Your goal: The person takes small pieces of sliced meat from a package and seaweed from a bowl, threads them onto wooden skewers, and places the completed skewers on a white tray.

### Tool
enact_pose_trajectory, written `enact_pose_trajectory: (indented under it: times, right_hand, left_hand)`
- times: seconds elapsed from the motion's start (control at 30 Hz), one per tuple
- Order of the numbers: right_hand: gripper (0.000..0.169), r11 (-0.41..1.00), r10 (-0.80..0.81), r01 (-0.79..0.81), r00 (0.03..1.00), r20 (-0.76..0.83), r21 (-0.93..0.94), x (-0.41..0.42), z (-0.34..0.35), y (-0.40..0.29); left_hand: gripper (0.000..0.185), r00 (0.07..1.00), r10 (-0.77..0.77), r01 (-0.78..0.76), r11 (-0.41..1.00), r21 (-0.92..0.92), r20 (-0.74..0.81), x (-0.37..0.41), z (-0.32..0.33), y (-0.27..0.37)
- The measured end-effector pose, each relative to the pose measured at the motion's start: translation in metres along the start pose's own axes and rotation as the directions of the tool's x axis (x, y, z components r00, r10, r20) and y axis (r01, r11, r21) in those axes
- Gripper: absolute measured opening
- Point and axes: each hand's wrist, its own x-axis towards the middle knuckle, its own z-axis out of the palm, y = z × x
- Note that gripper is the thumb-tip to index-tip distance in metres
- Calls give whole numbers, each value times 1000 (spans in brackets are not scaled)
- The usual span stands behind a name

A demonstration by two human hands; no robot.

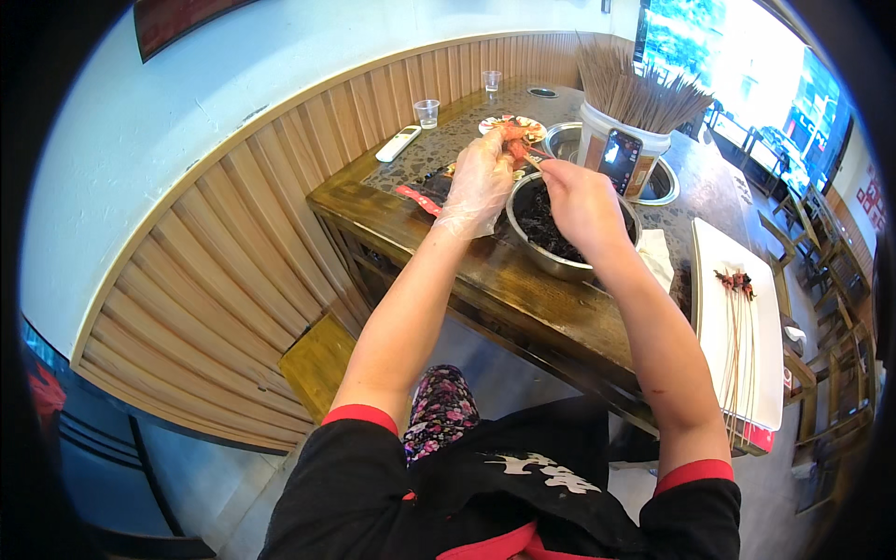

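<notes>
My left hand (483, 178), in a clear plastic glove, pinches a reddish piece of food (518, 148) above the back left rim of a metal bowl (560, 267). Bare of any glove, my right hand (584, 203) grips a thin skewer stick (532, 162) whose tip meets that food. Dark, stringy food (542, 220) fills the bowl below my hands. On a long white tray (714, 350) to the right lie several skewers with small reddish-dark pieces (735, 282) at their far ends. Behind the bowl, a white bucket (591, 133) holds many upright sticks (630, 87).
A phone (620, 161) leans against the bucket. A patterned plate (532, 129), a white remote control (398, 144) and clear plastic cups (427, 113) stand farther back. Crumpled white tissue (654, 255) lies right of the bowl. Wood panelling (231, 259) borders the table's left side.
</notes>
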Motion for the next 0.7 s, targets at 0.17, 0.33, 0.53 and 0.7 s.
enact_pose_trajectory:
  times: [0.17, 0.33, 0.53, 0.7]
  right_hand:
    - [17, 884, -176, 137, 983, -48, -446, -5, 5, -8]
    - [19, 979, 56, -55, 998, -2, 195, 8, 4, 0]
    - [20, 976, 59, -62, 998, 22, 208, 12, -3, 4]
    - [21, 956, 139, -160, 985, 100, 246, 8, -7, 0]
  left_hand:
    - [32, 999, -35, 36, 999, 21, -18, 3, 2, 1]
    - [33, 1000, 21, -21, 1000, -11, 2, 8, 3, -11]
    - [39, 998, -49, 42, 981, -189, -30, 10, -2, -2]
    - [36, 995, 37, -47, 994, -102, -95, 0, -3, 9]
